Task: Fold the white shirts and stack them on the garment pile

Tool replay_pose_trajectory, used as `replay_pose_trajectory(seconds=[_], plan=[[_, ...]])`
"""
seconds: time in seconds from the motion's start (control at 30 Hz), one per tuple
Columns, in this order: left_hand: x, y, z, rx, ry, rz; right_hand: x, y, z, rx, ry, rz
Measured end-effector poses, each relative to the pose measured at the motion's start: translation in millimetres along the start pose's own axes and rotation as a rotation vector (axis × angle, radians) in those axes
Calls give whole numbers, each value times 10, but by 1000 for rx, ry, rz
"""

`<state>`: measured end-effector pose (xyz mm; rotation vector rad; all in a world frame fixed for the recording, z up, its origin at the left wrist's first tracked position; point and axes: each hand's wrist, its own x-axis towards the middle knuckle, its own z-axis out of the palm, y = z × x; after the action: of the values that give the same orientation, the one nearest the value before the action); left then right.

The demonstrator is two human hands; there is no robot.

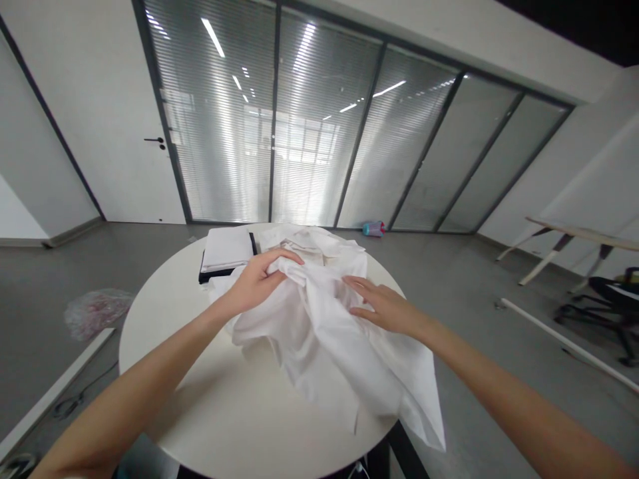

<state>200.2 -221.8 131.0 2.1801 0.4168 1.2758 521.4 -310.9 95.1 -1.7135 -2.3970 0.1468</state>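
Observation:
A crumpled white cloth garment (pixel 319 332) lies heaped on a round white table (pixel 200 392), with one corner hanging over the near right edge. My left hand (pixel 262 283) curls over a fold at the top of the heap and grips it. My right hand (pixel 379 307) lies on the cloth's right side, fingers slightly apart, pressing without gathering it. Behind my left hand, a folded white item (pixel 227 249) rests on a black folder (pixel 214 274), close to the cloth.
A blue and pink bottle (pixel 373 229) lies on the grey floor by the glass partition. A plastic bag (pixel 97 313) sits on the floor at left. To the right are a long white bar (pixel 564 342), a black office chair (pixel 609 313) and a tilted tabletop (pixel 574 234).

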Motion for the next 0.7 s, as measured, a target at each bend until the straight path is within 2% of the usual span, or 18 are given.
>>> replay_pose_trajectory(seconds=[0.07, 0.13, 0.2, 0.3, 0.4, 0.47, 0.57, 0.7], plan=[[-7, 61, -67, -20, 156, -16, -35, 164, 18, 15, -127, 100], [-6, 130, -128, -34, 306, -42, -66, 249, 28, 158, -234, 140], [-5, 206, -143, -43, 386, -55, -88, 188, 39, 370, -182, 132], [-17, 329, -33, -60, 376, -26, -97, -178, 97, 605, 11, 83], [-49, 442, 124, -80, 318, 6, -77, -612, 210, 650, 52, 72], [-76, 491, 147, -87, 325, 24, -47, -744, 254, 646, 61, 88], [-117, 515, -15, -97, 451, 59, 7, -577, 166, 640, 114, 121], [-145, 518, -377, -127, 709, 75, 20, -61, -161, 654, 344, 266]])
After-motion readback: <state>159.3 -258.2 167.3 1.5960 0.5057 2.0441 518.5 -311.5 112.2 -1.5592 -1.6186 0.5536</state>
